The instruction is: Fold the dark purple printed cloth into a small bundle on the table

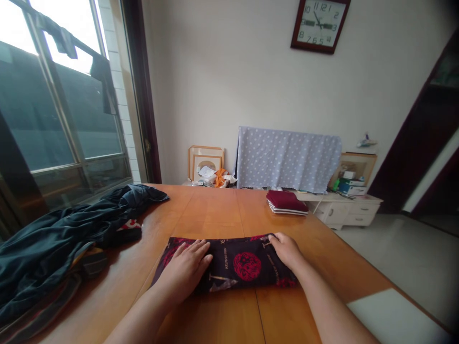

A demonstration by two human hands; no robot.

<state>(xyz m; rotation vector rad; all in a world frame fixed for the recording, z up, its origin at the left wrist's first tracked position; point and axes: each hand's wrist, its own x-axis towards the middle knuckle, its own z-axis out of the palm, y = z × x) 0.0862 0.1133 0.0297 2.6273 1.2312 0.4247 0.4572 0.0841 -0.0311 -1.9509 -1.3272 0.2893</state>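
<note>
A dark garment (225, 279) with red round medallions and small lettering lies on the wooden table, folded into a long flat bundle. Its exact kind cannot be told while folded. Flat across its left part rests my left hand (190, 263), fingers stretched out. At the bundle's far right corner, my right hand (286, 249) has its fingers closed on the edge; some fingertips are hidden. Further back on the right sits a neat stack of folded clothes (287, 202), maroon on top with striped cloth beneath.
Dark clothes (71, 239) are heaped along the table's left side, with a belt-like strap among them. The wooden table (215, 210) ends on the right above a tiled floor. Beyond it stand a polka-dot cloth cover (287, 157), picture frames and a white cabinet (358, 212).
</note>
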